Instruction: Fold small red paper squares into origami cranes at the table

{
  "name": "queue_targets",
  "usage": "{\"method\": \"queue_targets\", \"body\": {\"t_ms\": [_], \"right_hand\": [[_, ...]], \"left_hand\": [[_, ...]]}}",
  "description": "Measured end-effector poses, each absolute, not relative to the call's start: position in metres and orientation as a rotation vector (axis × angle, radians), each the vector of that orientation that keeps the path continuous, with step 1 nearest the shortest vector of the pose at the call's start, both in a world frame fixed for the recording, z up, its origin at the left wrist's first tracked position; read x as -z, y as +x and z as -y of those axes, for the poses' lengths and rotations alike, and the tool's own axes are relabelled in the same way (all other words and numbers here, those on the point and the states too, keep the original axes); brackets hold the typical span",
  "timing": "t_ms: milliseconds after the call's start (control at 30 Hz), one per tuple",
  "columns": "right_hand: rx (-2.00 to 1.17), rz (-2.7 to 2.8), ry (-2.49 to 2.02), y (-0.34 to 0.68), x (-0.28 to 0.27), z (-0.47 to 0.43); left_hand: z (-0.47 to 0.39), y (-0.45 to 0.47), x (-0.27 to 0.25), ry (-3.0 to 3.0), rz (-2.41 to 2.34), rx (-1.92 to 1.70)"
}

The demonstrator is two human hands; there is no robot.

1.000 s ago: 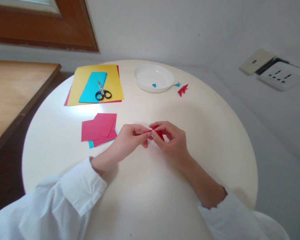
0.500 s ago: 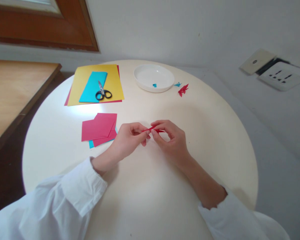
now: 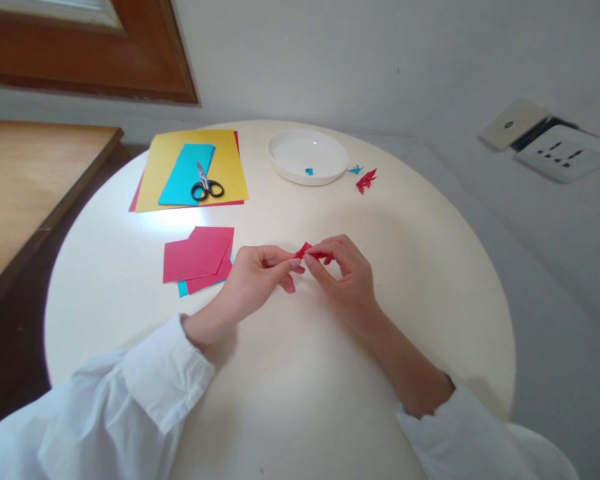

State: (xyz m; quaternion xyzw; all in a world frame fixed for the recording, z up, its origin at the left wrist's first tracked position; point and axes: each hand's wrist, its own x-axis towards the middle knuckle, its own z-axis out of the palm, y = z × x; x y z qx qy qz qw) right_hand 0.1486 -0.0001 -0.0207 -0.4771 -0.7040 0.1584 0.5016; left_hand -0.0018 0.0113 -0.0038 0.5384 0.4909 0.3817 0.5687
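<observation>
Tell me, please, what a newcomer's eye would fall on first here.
Probably the two hands, pinching a small red folded paper between them over the middle of the white table. Next, perhaps, the bright yellow sheet at the table's far left, with blue paper on it and scissors lying across both. Beyond the hands, the white dish holds a tiny blue piece.
</observation>
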Motion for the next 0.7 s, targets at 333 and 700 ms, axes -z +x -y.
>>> {"method": "queue_targets", "body": {"t_ms": [333,700], "right_hand": [[-0.355,1.731,-1.091,0.1475,0.0183,0.0016],[-0.303,1.738,-1.101,0.1471,0.0200,0.0011]], "left_hand": [[-0.0116,-0.0027,0.0040,1.246,-1.131,-0.951],[-0.0119,-0.0040,0.0085,1.317,-1.174,-0.942]]}}
